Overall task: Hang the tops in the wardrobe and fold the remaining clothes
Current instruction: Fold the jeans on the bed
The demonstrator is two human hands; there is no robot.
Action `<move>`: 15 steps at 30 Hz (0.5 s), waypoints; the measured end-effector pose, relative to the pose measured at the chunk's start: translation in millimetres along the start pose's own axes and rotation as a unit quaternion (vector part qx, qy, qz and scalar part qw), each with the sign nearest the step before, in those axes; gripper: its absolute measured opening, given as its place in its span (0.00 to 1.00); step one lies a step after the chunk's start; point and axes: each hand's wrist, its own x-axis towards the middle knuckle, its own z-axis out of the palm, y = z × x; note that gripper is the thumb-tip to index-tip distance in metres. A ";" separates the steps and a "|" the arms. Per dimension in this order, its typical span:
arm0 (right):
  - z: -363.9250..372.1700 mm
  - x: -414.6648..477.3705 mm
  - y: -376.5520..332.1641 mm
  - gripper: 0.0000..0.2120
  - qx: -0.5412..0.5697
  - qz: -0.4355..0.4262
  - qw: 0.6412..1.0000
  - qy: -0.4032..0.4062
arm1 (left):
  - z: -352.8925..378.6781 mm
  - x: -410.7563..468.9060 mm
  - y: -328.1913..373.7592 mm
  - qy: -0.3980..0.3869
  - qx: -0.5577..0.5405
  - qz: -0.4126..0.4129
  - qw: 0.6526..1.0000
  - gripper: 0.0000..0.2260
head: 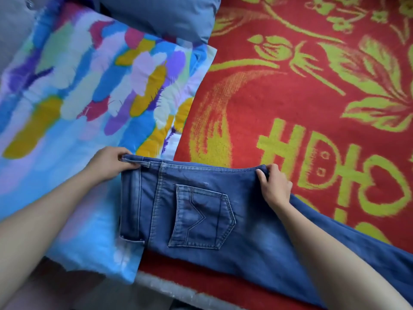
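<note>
The jeans (201, 215) lie flat on the bed, pocket side up, with the legs going off to the right. The fingers of the left hand (109, 163) pinch the waistband corner. The fingers of the right hand (276, 186) pinch the far edge. I think a gentle pull to both sides would make that edge straight before folding. The waist end lies on the colourful pillow (78, 86), and the rest lies on the red blanket (312, 108).

red floral blanket (312, 90), multicoloured quilt (78, 90), blue pillow (161, 16)
</note>
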 end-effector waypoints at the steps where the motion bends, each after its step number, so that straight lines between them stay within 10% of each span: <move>1: 4.4 -1.5 -2.7 0.17 -0.049 0.014 0.999 0.012 | 2.6 2.3 1.9 0.013 0.012 -0.001 1.000 0.07; 6: 25.8 -43.7 -22.6 0.21 -0.112 -0.182 0.958 0.192 | 34.5 -12.6 25.7 0.176 0.159 0.038 0.971 0.24; 10: 53.3 -77.8 -8.2 0.27 -0.249 -0.240 0.937 -0.050 | 88.3 -53.7 42.2 0.108 0.370 0.294 0.875 0.36; 15: 64.8 -57.0 -0.9 0.31 -0.239 -0.200 0.930 -0.192 | 114.4 -52.8 17.6 -0.065 0.489 0.133 0.860 0.34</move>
